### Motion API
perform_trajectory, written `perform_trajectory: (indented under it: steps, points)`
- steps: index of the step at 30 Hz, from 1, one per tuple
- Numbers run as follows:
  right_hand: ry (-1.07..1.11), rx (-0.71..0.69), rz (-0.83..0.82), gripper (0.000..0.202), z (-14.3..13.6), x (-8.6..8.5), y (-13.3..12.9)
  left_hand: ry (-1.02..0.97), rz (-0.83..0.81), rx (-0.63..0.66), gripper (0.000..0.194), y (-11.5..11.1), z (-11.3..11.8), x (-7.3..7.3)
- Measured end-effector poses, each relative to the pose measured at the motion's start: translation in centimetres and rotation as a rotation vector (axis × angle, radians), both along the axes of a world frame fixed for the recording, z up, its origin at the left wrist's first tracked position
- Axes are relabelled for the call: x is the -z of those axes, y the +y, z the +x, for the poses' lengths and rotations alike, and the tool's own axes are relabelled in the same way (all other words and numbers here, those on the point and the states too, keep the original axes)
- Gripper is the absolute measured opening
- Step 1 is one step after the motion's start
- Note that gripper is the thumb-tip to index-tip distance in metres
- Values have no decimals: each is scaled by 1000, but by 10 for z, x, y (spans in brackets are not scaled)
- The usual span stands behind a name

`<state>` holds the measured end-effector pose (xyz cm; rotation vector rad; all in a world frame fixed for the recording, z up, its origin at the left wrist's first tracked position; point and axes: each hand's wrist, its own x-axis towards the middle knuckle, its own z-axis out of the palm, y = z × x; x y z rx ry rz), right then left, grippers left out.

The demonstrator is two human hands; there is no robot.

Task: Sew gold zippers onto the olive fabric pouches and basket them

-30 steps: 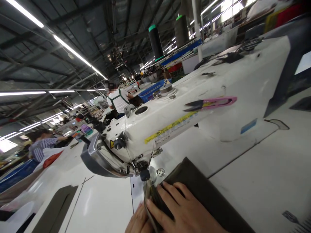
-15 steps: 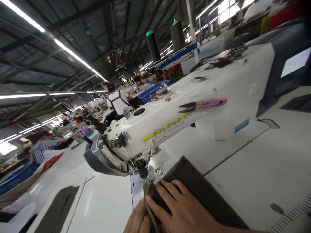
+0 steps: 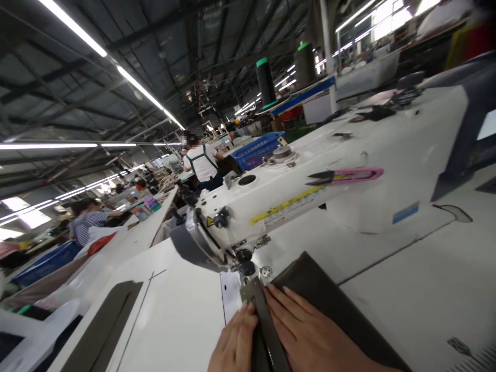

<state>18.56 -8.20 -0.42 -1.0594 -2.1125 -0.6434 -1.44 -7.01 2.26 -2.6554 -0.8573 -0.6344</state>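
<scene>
In the head view a dark olive piece of fabric (image 3: 256, 295) with a folded strip lies at the needle area of a white sewing machine (image 3: 287, 199). My left hand (image 3: 237, 336) has its bent fingers closed together at the strip's left edge, gripping it; its thumb is hidden. Stretched out flat, the fingers of my right hand (image 3: 306, 333) press on the fabric to the right of the strip. A wider folded part of the same dark cloth (image 3: 325, 289) spreads out beyond and right of that hand. The strip's far end reaches close to the presser foot, which is mostly hidden.
Pink-handled thread snips (image 3: 349, 175) rest on the machine arm. Another olive fabric piece (image 3: 104, 320) lies on the white table at left. Thread cones (image 3: 266, 82) stand behind the machine. Two co-workers sit farther off, near blue crates (image 3: 258, 150).
The strip's raised edge now lies flatter, its end showing in front of the needle area. My left fingers have moved up onto it. The whole view has shifted, placing the machine farther right.
</scene>
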Motion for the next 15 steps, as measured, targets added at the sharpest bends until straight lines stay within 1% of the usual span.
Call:
perform_trajectory:
  steps: [2,4,7,9,12,15]
  points:
    - [-109,-37,-24,41,6,-2,-4,25,-11,21,26,-2,1,-4]
    - [-157,-47,-7,48,9,-3,-6,39,15,7,23,-6,2,-4]
    - [-201,-65,10,59,10,-1,-5,0,65,-90,24,-11,6,2]
    - [-226,-84,23,60,11,2,-3,-62,105,-142,25,-12,10,9]
    - [-263,-88,46,59,12,7,2,-133,187,-138,26,-8,18,18]
    - [-271,-81,34,59,13,8,7,-168,248,-140,27,1,25,19]
